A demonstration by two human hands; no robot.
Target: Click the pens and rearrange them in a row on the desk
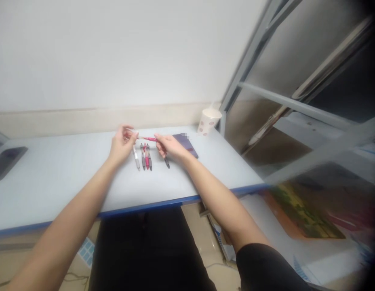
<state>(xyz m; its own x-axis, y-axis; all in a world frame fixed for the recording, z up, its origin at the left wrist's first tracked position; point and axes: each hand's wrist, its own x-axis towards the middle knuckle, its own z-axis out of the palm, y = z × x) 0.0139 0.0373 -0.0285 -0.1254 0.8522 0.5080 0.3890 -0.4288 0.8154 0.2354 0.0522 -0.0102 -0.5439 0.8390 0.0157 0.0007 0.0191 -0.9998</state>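
Above the far part of the table, my right hand [171, 146] is closed around a pink pen barrel [150, 139] that points left. A thin pale piece, perhaps its refill, sticks out of the barrel toward my left hand [122, 144]. The left thumb and fingertips pinch at that thin end. Below the hands lie a white pen [136, 158], two grey-gripped pens [143, 161] and a pink-gripped pen [146, 159] side by side. Under my right hand a black pen [167, 162] shows only its lower end; the rest is hidden.
A dark blue notebook or booklet [189, 146] lies right of my right hand. Behind it a patterned paper cup [208, 120] stands near the table's back right corner. At the far left lies a dark phone-like slab [8, 163]. A metal frame [278, 99] borders the right side.
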